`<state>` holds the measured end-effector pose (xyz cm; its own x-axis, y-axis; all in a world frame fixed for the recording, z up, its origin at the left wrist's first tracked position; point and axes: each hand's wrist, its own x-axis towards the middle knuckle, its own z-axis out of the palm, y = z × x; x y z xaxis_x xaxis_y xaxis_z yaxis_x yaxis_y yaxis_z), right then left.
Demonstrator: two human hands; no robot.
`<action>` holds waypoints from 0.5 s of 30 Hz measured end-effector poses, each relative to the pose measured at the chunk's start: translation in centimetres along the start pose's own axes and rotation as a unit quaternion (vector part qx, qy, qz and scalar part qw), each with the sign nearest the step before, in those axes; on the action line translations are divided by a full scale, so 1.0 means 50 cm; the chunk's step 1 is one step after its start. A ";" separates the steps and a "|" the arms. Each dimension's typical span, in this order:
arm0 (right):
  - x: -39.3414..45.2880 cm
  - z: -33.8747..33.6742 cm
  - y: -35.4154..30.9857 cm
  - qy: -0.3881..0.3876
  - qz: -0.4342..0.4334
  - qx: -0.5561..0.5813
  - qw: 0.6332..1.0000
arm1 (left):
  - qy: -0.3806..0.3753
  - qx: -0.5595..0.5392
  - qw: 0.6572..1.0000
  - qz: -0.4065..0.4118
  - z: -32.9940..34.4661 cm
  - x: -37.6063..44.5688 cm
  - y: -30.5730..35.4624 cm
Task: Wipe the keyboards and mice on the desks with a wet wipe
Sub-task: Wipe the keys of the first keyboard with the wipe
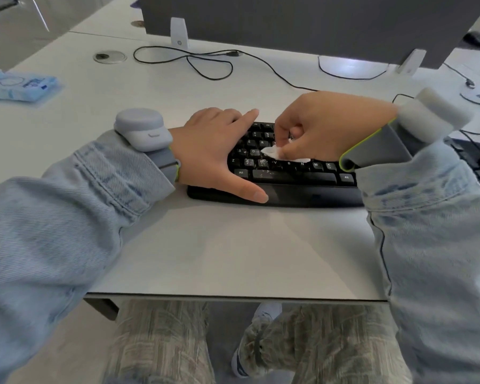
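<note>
Black plastic keyboard (286, 176), matt, keys speckled; thin white wipe (273, 153), crumpled; smooth matt white desk (205, 245); faded denim sleeves (67, 217); glossy plastic wipes pack (20, 85).

Bare desk (205, 245) lies open before the keyboard (288, 187); cables (205, 65) and the grey partition (302, 23) crowd behind it.

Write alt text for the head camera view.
A person's right hand pinches a crumpled white wet wipe against a black computer keyboard while the left hand rests flat on its left end. A blue wipe packet lies far left on the white desk.
</note>
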<state>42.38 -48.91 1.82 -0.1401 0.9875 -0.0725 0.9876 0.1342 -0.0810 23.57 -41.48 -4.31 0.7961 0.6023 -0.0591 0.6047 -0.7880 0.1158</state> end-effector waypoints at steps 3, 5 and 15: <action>0.006 0.003 -0.001 0.016 0.000 0.003 1.000 | 0.002 -0.002 1.000 0.000 0.000 0.002 -0.001; 0.010 0.004 0.006 0.022 0.010 -0.004 1.000 | 0.002 0.002 1.000 0.004 0.001 0.003 -0.001; -0.018 0.039 0.022 0.187 0.007 0.109 0.976 | -0.001 0.023 1.000 0.021 0.001 0.005 -0.004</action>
<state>43.45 -49.84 -0.12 -0.0505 0.9560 0.2891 0.9453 0.1392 -0.2950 23.63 -41.19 -4.38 0.8210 0.5681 -0.0567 0.5709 -0.8177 0.0734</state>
